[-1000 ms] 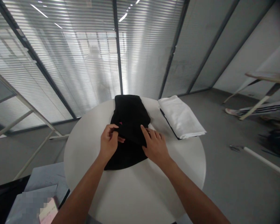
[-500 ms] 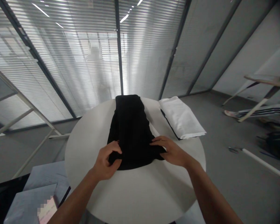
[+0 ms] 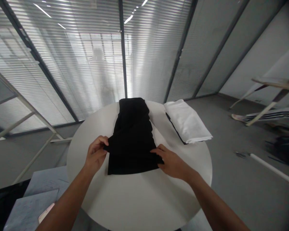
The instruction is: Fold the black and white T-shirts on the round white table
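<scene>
A black cloth garment (image 3: 132,138), too dark to tell its exact kind, lies in a long folded shape from the far edge of the round white table toward me. At its left side my left hand (image 3: 95,156) is closed, pinching a corner of the fabric and drawing it out past the lower layer. My right hand (image 3: 172,161) grips the right side near the bottom hem, thumb and fingers closed on the cloth. Both hands are at the near half of the garment, and the fingertips are partly hidden by the fabric.
On the table's (image 3: 144,202) right side lies a folded white cloth (image 3: 188,122) with a dark edge beneath. Grey packages (image 3: 33,205) and a phone (image 3: 46,212) sit at lower left, below a white metal frame (image 3: 33,109). Another person's striped trouser leg (image 3: 272,115) shows at right.
My left hand has moved left and slightly away from me, pulling the fabric corner outward. My right hand has shifted slightly left with the right edge, and the bottom hem looks straighter.
</scene>
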Motion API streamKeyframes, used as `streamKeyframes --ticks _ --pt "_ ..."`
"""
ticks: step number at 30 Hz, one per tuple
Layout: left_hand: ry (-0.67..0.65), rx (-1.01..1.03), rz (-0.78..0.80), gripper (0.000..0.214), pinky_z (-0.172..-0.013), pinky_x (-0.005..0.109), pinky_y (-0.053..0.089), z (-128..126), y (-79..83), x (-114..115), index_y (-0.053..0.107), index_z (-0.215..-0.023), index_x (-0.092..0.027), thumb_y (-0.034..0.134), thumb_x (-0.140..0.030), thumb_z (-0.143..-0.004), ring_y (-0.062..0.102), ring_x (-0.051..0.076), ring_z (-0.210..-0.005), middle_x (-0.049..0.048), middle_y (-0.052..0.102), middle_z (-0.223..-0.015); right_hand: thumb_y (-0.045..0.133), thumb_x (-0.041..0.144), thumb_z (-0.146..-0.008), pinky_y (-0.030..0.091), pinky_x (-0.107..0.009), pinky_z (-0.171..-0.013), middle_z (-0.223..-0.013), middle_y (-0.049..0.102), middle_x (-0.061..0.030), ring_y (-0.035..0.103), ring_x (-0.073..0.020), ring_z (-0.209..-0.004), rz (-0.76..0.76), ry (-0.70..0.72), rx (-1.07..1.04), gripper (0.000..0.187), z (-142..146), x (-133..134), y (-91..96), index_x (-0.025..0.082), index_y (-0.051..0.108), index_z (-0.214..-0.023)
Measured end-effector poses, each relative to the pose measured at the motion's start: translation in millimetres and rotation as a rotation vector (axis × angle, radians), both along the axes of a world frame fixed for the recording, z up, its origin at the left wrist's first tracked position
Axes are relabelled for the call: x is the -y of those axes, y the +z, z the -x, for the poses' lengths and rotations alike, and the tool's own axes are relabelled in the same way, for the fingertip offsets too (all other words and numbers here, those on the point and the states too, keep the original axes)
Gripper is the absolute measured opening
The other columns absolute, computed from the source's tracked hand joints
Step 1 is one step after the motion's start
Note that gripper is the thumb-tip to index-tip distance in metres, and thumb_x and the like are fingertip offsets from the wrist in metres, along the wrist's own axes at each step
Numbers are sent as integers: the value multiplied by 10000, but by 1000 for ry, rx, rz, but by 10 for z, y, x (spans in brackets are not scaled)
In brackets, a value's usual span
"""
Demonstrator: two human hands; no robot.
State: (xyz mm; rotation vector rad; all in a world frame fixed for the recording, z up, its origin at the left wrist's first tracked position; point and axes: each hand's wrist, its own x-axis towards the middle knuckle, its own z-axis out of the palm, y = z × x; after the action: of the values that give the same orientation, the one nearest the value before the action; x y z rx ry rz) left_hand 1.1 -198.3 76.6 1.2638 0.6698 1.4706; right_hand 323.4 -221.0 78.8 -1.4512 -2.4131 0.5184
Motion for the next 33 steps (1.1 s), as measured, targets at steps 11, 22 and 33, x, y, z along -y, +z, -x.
streamKeyframes --ticks 11,22,33 --pt "-187 -773 194 133 -645 267 338 9 -360 376 576 -783 -184 497 -275 -840 471 145 -688 -6 524 -711 505 64 -666 413 -271 -731 -975 561 -10 532 -152 -837 284 88 -56 394 -338 3 81 245 606 -1001" --pt "-212 -777 -26 239 -677 282 403 259 -383 301 608 -770 -183 471 -359 -857 528 162 -699 14 565 -707 534 59 -675 430 -255 -726 -992 573 -22 544 -147 -838 478 195 -74 463 -466 -6 159 236 613 -1095" --pt "161 -918 299 570 -710 314 477 -167 -330 -395 503 -1351 -229 346 -581 -931 637 202 -738 24 662 -779 508 485 -902 402 -306 -716 -855 628 -41 584 -204 -773 300 -152 -25 341 -353 -294 -105 210 537 -1101"
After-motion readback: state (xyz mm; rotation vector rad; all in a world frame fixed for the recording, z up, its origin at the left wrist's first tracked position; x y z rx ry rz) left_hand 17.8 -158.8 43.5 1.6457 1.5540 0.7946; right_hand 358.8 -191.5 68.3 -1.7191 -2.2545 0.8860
